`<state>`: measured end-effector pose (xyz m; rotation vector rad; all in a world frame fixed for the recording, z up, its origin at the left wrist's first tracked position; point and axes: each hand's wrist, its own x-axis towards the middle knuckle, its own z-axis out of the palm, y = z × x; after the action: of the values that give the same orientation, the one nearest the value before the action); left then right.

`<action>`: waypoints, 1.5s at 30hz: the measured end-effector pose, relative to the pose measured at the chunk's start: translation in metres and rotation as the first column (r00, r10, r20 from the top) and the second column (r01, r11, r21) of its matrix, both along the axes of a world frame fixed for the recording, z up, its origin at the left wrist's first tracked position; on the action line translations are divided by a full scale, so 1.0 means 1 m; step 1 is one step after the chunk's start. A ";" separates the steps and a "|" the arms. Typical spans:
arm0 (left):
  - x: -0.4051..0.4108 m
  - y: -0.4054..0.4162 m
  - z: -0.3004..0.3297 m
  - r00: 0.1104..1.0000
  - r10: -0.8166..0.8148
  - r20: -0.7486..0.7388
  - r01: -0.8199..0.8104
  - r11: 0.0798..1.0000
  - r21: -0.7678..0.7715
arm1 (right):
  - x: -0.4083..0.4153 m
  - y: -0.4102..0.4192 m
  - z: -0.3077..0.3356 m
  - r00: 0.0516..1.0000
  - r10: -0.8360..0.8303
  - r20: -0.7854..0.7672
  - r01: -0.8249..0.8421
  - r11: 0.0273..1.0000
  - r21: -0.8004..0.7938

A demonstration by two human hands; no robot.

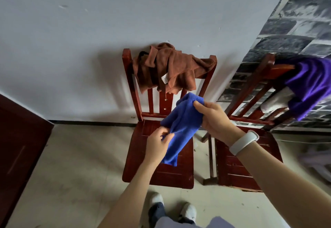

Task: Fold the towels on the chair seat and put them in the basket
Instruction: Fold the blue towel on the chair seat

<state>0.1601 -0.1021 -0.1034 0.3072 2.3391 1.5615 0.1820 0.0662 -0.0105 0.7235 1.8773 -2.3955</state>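
A blue towel (180,125) hangs bunched in the air above the seat of a red wooden chair (141,170). My right hand (213,118) grips its upper part, and my left hand (158,144) pinches an edge lower down. A brown towel (172,68) lies crumpled over the backrest of the same chair. A purple towel (311,84) and a white cloth (275,100) hang on the backrest of a second red chair (240,165) to the right. No basket is in view.
A white wall stands behind the chairs and a stone-pattern wall (300,22) at the right. A dark red door (19,142) is at the left. My feet (172,208) stand on the tiled floor in front of the chair. A blurred pale object (317,158) sits at the right edge.
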 end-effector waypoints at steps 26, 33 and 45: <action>-0.025 -0.031 0.037 0.887 -0.461 -0.018 0.346 0.691 -0.635 | 0.061 0.072 -0.046 0.975 -0.206 0.084 0.086 0.696 0.713; 0.001 -0.043 0.006 0.949 -0.098 0.301 0.187 0.940 -0.284 | 0.080 0.084 -0.054 0.944 -0.291 0.156 0.259 0.946 0.197; 0.019 -0.070 -0.008 0.970 -0.004 0.242 0.036 0.991 -0.130 | 0.131 0.080 -0.118 0.927 -0.143 0.347 -0.100 0.797 0.596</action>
<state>0.1788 -0.1719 -0.1110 0.1018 2.2283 1.3417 0.3128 0.1457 -0.1284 1.1342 2.4455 -1.4594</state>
